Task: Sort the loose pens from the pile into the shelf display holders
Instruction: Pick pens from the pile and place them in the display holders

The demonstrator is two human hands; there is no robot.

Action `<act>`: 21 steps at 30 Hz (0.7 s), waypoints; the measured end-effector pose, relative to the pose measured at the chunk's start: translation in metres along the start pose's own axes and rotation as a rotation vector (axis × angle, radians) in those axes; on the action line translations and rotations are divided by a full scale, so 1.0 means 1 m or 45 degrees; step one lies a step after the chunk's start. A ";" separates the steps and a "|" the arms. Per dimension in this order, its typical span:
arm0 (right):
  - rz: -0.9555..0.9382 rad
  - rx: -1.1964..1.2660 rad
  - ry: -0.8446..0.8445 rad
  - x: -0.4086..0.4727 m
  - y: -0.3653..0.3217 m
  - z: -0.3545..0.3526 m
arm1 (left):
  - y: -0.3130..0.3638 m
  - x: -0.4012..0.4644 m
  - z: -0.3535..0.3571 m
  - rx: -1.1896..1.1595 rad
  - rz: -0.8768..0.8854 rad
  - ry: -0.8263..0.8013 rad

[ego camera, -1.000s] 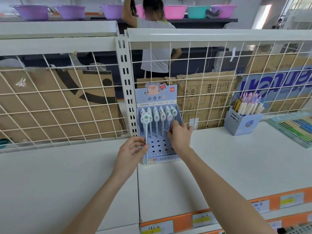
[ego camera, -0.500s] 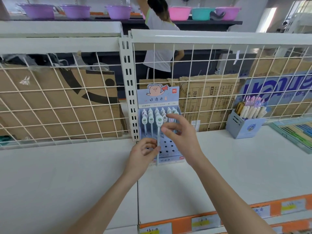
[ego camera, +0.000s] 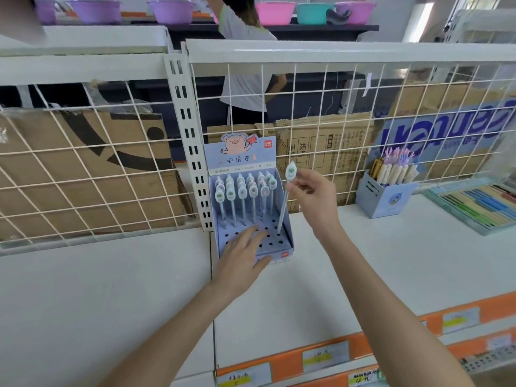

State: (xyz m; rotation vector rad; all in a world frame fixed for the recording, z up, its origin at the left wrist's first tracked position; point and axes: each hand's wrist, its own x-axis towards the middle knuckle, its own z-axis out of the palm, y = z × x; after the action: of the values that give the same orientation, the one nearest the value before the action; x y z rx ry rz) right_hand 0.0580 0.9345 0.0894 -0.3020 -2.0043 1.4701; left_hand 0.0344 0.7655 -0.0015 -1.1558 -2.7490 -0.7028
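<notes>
Pen (ego camera: 284,202): long axis near upright, leaning slightly right at the top; tip down at a hole in the right side of the holder's base, round cartoon topper up. Slim pale barrel, glossy white-green cap charm.

Right hand (ego camera: 312,196): fingers curled, pinching the pen just below the topper between thumb and fingertips.

Left hand (ego camera: 243,255): fingers straight and spread, lying flat on the front of the holder's perforated base; grips nothing.

Holder (ego camera: 287,241): pale blue cardboard box, stepped floor punched with round holes, pig-print header card. Stands on the white shelf (ego camera: 391,247) against the wire grid. Two or three back rows of like pens stand upright in it; exact count unclear at this distance.

Second box (ego camera: 382,196): blue card, well right on the shelf, packed with white and gold pens. Flat tray of coloured pens (ego camera: 474,205) at far right.
</notes>
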 end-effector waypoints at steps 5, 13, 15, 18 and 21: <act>0.037 0.025 0.069 0.015 0.009 0.009 | -0.008 0.012 0.018 0.276 0.101 -0.044; -0.030 -0.183 -0.038 0.021 0.020 0.022 | -0.016 0.010 0.035 0.460 0.155 0.108; -0.038 -0.193 -0.050 0.021 0.022 0.024 | -0.019 0.011 0.037 0.493 0.167 0.104; -0.051 -0.204 -0.065 0.022 0.021 0.025 | -0.021 0.011 0.040 0.515 0.182 0.120; -0.048 -0.197 -0.087 0.022 0.020 0.024 | -0.022 0.012 0.041 0.536 0.192 0.145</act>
State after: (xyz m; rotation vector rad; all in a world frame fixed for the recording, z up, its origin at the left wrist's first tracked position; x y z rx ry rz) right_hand 0.0227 0.9347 0.0740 -0.2800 -2.1713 1.3211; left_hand 0.0143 0.7781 -0.0434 -1.1637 -2.5103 -0.1531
